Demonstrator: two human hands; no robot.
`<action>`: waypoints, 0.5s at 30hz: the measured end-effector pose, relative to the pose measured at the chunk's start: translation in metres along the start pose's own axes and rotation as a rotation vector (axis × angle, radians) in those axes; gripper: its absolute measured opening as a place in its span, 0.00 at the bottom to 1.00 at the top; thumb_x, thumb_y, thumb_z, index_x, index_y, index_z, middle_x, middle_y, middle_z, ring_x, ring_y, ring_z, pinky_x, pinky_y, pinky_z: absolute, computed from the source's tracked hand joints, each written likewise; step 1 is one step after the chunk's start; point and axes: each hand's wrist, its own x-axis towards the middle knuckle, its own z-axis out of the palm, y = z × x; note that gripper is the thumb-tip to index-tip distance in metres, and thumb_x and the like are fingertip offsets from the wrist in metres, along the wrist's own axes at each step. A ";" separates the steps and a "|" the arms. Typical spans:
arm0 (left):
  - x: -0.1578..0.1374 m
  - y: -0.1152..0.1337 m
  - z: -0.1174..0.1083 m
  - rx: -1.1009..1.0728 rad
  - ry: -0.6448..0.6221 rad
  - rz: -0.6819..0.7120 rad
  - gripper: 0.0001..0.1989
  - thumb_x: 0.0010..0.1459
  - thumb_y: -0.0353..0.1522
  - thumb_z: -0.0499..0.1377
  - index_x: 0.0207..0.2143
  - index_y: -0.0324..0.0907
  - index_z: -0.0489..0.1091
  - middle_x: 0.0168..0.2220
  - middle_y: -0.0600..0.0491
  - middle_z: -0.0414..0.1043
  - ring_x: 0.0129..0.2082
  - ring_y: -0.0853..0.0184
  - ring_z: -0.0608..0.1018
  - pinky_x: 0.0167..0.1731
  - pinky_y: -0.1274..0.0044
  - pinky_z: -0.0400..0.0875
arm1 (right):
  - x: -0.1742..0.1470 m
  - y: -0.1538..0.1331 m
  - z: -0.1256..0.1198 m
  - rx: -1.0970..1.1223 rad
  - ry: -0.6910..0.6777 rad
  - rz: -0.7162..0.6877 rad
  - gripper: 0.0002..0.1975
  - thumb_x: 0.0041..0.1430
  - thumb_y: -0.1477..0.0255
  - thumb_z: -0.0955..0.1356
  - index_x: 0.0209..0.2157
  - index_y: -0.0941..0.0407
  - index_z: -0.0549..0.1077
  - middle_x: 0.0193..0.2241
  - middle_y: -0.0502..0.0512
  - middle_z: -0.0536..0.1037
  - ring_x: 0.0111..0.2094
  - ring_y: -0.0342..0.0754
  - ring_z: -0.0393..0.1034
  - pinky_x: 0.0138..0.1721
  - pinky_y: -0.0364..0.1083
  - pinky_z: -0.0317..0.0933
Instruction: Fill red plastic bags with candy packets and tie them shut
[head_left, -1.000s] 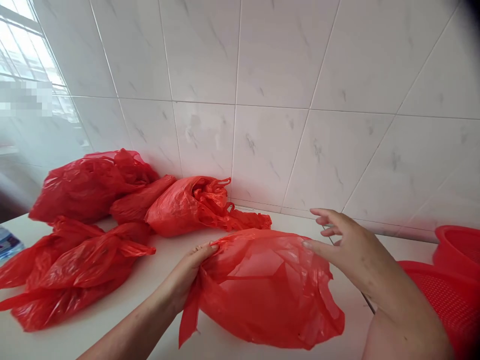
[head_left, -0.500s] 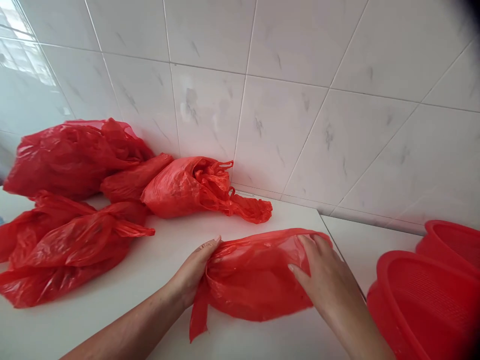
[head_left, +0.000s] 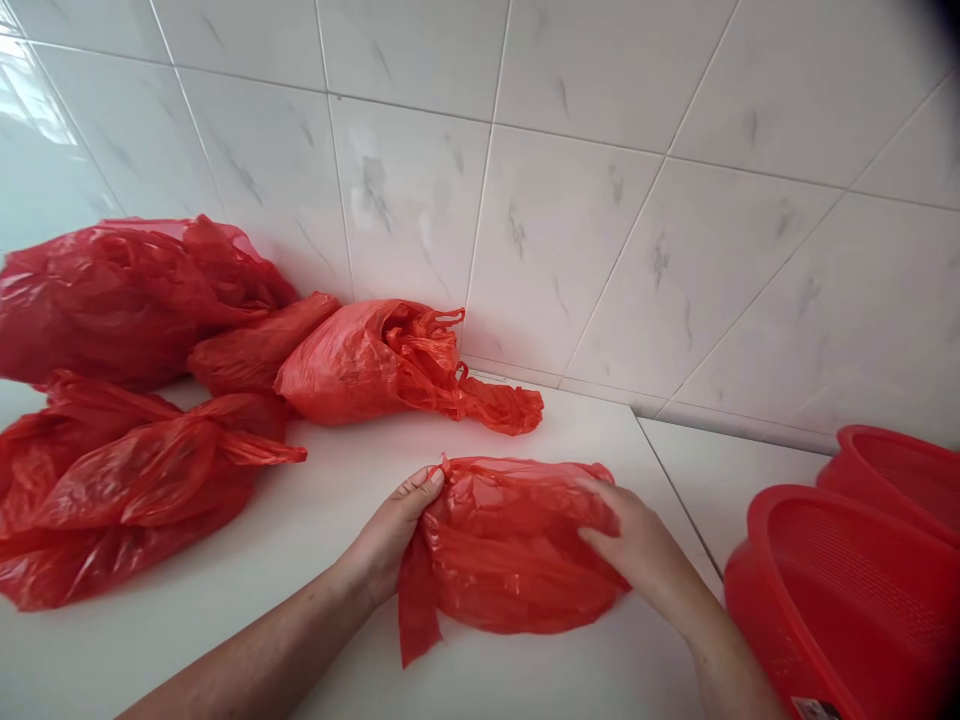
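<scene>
In the head view, the one label that shows is a small dark-and-pale sticker (head_left: 815, 709) low on the front basket (head_left: 750, 610); the lower edge cuts it off, and its print is too small to read.

The left hand (head_left: 394, 530) reaches in from the lower left, thumb on top, pinching the near end of a thin red bag (head_left: 517, 550); a loose strip of it hangs below the wrist. The right hand (head_left: 641, 540) comes from the lower right, its thumb and fingers apart against the bag's other end; whether it grips there I cannot tell. The bag is stretched between the two hands, above the white counter (head_left: 540, 680).

The right hand's fingertips are blurred and partly lost in the plastic. The left edge crops the tied bundle (head_left: 142, 490) and the big sack (head_left: 142, 300), whose contents cannot be made out. The rear basket (head_left: 851, 450) is partly hidden behind the front one.
</scene>
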 end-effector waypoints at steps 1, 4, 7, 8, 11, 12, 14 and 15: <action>0.000 -0.001 0.001 -0.007 -0.022 0.000 0.10 0.58 0.38 0.60 0.37 0.41 0.71 0.35 0.51 0.76 0.32 0.66 0.77 0.33 0.77 0.71 | -0.004 -0.005 -0.003 0.026 0.100 -0.010 0.20 0.56 0.72 0.63 0.51 0.51 0.69 0.50 0.53 0.73 0.51 0.51 0.67 0.51 0.53 0.62; -0.002 -0.004 0.003 -0.023 -0.087 -0.013 0.10 0.59 0.36 0.59 0.41 0.41 0.72 0.37 0.50 0.76 0.34 0.66 0.78 0.36 0.76 0.72 | -0.016 -0.022 -0.007 -0.046 0.416 -0.161 0.13 0.59 0.68 0.63 0.44 0.53 0.73 0.44 0.55 0.76 0.48 0.52 0.68 0.52 0.55 0.61; -0.003 -0.006 0.004 -0.027 -0.096 -0.032 0.10 0.60 0.36 0.59 0.42 0.41 0.72 0.37 0.50 0.76 0.34 0.66 0.78 0.36 0.77 0.71 | -0.032 -0.042 -0.001 -0.125 0.314 -0.306 0.13 0.58 0.71 0.65 0.45 0.53 0.74 0.46 0.55 0.75 0.48 0.52 0.68 0.51 0.54 0.62; -0.003 -0.006 0.004 -0.026 -0.094 -0.029 0.10 0.59 0.36 0.59 0.43 0.42 0.72 0.38 0.50 0.76 0.34 0.66 0.78 0.36 0.77 0.71 | -0.038 -0.048 0.002 -0.130 0.177 -0.316 0.13 0.58 0.73 0.65 0.45 0.52 0.75 0.46 0.54 0.75 0.47 0.51 0.69 0.49 0.51 0.64; -0.001 -0.006 0.004 -0.020 -0.092 -0.014 0.12 0.59 0.35 0.59 0.46 0.44 0.71 0.40 0.49 0.76 0.34 0.66 0.78 0.36 0.76 0.72 | -0.058 -0.058 0.009 -0.128 -0.170 -0.310 0.10 0.55 0.77 0.66 0.33 0.49 0.78 0.42 0.49 0.77 0.42 0.46 0.72 0.43 0.45 0.68; -0.001 -0.007 0.004 -0.015 -0.092 -0.016 0.13 0.59 0.35 0.59 0.46 0.44 0.71 0.41 0.49 0.76 0.34 0.65 0.78 0.35 0.76 0.72 | -0.066 -0.058 0.008 -0.134 -0.200 -0.318 0.10 0.55 0.78 0.66 0.31 0.49 0.78 0.42 0.48 0.77 0.42 0.46 0.72 0.43 0.44 0.68; -0.001 -0.007 0.004 -0.002 -0.092 -0.031 0.15 0.59 0.34 0.59 0.49 0.45 0.70 0.42 0.50 0.77 0.35 0.65 0.79 0.35 0.76 0.72 | -0.084 -0.052 -0.004 -0.185 -0.120 -0.344 0.10 0.57 0.76 0.66 0.36 0.48 0.78 0.47 0.49 0.75 0.47 0.47 0.71 0.47 0.44 0.67; -0.001 -0.007 0.004 0.008 -0.091 -0.042 0.16 0.59 0.34 0.59 0.50 0.46 0.69 0.42 0.50 0.77 0.35 0.64 0.79 0.36 0.76 0.73 | -0.093 -0.045 -0.014 -0.226 -0.040 -0.353 0.11 0.58 0.74 0.65 0.40 0.48 0.77 0.51 0.50 0.73 0.50 0.48 0.69 0.49 0.45 0.66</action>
